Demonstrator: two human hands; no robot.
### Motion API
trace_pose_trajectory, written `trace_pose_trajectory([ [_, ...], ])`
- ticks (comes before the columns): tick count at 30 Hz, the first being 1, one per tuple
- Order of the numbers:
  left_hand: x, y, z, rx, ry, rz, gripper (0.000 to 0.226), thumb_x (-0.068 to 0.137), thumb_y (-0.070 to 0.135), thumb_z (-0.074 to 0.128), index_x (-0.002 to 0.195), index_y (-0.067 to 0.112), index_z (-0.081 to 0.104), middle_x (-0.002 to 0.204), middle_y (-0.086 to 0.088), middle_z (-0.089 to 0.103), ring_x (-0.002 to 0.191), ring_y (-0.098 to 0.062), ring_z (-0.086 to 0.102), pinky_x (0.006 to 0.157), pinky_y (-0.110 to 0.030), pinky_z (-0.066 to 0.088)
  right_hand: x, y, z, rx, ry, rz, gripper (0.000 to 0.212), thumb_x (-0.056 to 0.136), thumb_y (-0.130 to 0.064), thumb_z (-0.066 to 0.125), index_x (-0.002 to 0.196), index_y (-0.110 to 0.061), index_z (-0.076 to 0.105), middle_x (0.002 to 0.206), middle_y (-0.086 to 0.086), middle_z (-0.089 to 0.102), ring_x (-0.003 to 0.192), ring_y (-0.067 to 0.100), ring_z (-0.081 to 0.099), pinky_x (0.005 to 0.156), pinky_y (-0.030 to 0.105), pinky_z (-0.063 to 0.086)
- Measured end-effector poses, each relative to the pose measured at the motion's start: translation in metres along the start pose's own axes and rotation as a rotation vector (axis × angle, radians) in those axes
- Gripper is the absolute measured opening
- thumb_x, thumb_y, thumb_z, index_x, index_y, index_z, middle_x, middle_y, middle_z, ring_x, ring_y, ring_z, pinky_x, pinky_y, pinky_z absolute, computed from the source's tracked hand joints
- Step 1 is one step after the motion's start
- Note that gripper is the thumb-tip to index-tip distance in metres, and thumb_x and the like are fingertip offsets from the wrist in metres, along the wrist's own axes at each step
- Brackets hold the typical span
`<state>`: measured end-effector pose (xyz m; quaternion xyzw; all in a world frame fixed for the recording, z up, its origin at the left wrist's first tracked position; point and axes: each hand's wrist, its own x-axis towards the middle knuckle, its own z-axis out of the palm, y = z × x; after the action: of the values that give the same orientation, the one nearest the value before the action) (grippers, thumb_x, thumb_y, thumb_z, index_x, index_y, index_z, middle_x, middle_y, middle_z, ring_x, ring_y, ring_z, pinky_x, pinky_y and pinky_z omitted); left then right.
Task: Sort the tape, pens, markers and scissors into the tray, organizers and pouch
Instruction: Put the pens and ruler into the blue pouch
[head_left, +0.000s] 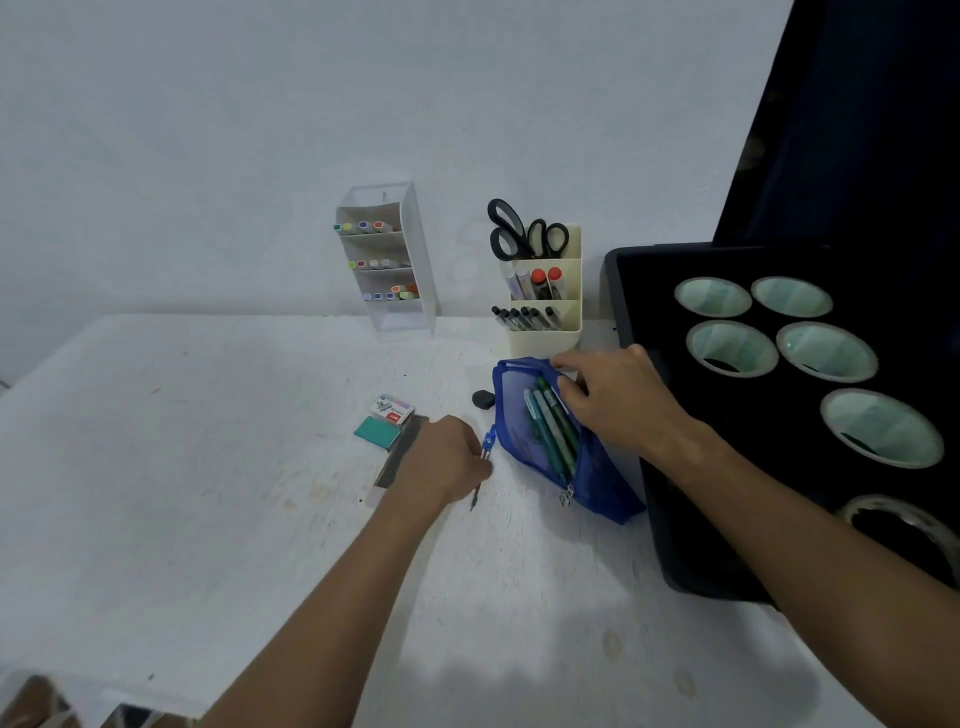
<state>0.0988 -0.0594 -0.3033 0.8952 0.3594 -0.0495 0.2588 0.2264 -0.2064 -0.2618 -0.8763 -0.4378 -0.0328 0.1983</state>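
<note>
Left hand (447, 457) pinches blue compass (484, 457) on table (208, 467), just beside pouch (519, 415). Right hand (618, 400) grips pouch's upper edge, holding mouth open over pens (550, 431). Best approach: keep mouth wide, feed compass in point first alongside pens, avoid snagging mesh or zipper.

Two bare forearms in view, no sleeves, no watch, rings or gloves seen. Left hand (441, 457) and right hand (618, 397) both bare (nails too small to tell). Nothing worn shows up to the frame edge.
</note>
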Motion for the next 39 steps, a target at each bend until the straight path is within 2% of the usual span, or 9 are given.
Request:
trace_pose_trajectory([
  [3, -0.001, 0.001, 0.001, 0.003, -0.018, -0.004, 0.010, 0.085, 0.024, 0.066, 0.089, 0.015, 0.064, 0.082, -0.004, 0.062, 0.057, -0.007, 0.047, 0.054, -0.019, 0.041, 0.000, 0.000, 0.001, 0.013, 0.007, 0.007, 0.031, 0.097, -0.026, 0.043, 0.123, -0.021, 0.059, 0.096, 0.001, 0.072, 0.092, 0.022, 0.063, 0.098, 0.036, 0.030],
  [8, 0.002, -0.002, -0.012, -0.237, -0.097, -0.141, 0.012, 0.085, 0.020, 0.066, 0.092, 0.010, 0.065, 0.081, -0.007, 0.068, 0.063, -0.021, 0.068, 0.066, -0.030, 0.061, -0.001, 0.001, 0.004, 0.018, 0.055, 0.022, 0.026, 0.097, -0.024, 0.043, 0.112, -0.018, 0.063, 0.092, 0.002, 0.071, 0.086, 0.023, 0.062, 0.094, 0.034, 0.030],
  [13, 0.000, 0.018, -0.028, -0.559, -0.034, -0.096, 0.007, 0.083, 0.007, 0.064, 0.076, 0.006, 0.065, 0.066, -0.008, 0.063, 0.053, -0.015, 0.057, 0.048, -0.024, 0.054, 0.001, 0.000, 0.004, 0.047, 0.053, 0.048, 0.028, 0.096, -0.025, 0.045, 0.116, -0.018, 0.064, 0.099, 0.002, 0.072, 0.092, 0.023, 0.062, 0.096, 0.034, 0.029],
  [16, 0.004, 0.041, -0.022, -0.635, -0.082, -0.090, 0.008, 0.081, 0.005, 0.062, 0.081, -0.002, 0.068, 0.062, -0.011, 0.061, 0.047, -0.015, 0.055, 0.046, -0.023, 0.053, 0.001, 0.000, 0.005, 0.050, 0.058, 0.046, 0.030, 0.096, -0.025, 0.045, 0.117, -0.018, 0.064, 0.102, 0.001, 0.072, 0.094, 0.022, 0.062, 0.097, 0.034, 0.029],
  [20, 0.012, 0.067, -0.003, -0.628, -0.129, -0.089, 0.014, 0.082, 0.001, 0.055, 0.069, 0.004, 0.059, 0.055, -0.009, 0.056, 0.037, -0.014, 0.051, 0.042, -0.024, 0.052, 0.002, 0.002, 0.006, 0.033, 0.060, 0.041, 0.030, 0.096, -0.024, 0.044, 0.117, -0.018, 0.065, 0.103, 0.001, 0.072, 0.093, 0.023, 0.062, 0.096, 0.035, 0.029],
  [25, 0.014, 0.079, 0.008, -0.619, -0.110, -0.057, 0.012, 0.087, 0.008, 0.053, 0.080, 0.006, 0.063, 0.066, -0.008, 0.061, 0.052, -0.017, 0.057, 0.041, -0.022, 0.049, 0.003, 0.004, 0.007, 0.035, 0.053, 0.032, 0.030, 0.096, -0.023, 0.044, 0.117, -0.019, 0.065, 0.105, 0.001, 0.071, 0.095, 0.022, 0.062, 0.096, 0.035, 0.030],
  [28, 0.011, 0.071, 0.003, -0.618, -0.097, -0.028, 0.018, 0.084, 0.001, 0.050, 0.072, 0.005, 0.063, 0.060, -0.008, 0.059, 0.048, -0.017, 0.055, 0.042, -0.021, 0.050, 0.003, 0.004, 0.007, 0.024, 0.062, 0.021, 0.029, 0.095, -0.023, 0.045, 0.115, -0.019, 0.066, 0.101, 0.001, 0.072, 0.092, 0.023, 0.063, 0.096, 0.035, 0.031],
  [36, 0.005, 0.006, -0.033, -0.540, 0.067, -0.101, 0.015, 0.086, 0.006, 0.060, 0.098, 0.012, 0.067, 0.085, -0.008, 0.067, 0.063, -0.015, 0.060, 0.052, -0.024, 0.049, 0.002, 0.003, 0.007, 0.018, 0.045, -0.012, 0.029, 0.096, -0.031, 0.046, 0.114, -0.021, 0.066, 0.094, -0.001, 0.072, 0.087, 0.021, 0.064, 0.097, 0.036, 0.030],
  [39, 0.007, -0.023, -0.045, -0.470, 0.123, -0.126, 0.018, 0.086, 0.012, 0.063, 0.103, 0.011, 0.067, 0.083, -0.007, 0.067, 0.063, -0.015, 0.060, 0.054, -0.025, 0.050, 0.002, 0.002, 0.007, -0.001, 0.047, -0.024, 0.029, 0.096, -0.032, 0.046, 0.115, -0.021, 0.065, 0.094, -0.001, 0.072, 0.089, 0.021, 0.064, 0.097, 0.036, 0.029],
])
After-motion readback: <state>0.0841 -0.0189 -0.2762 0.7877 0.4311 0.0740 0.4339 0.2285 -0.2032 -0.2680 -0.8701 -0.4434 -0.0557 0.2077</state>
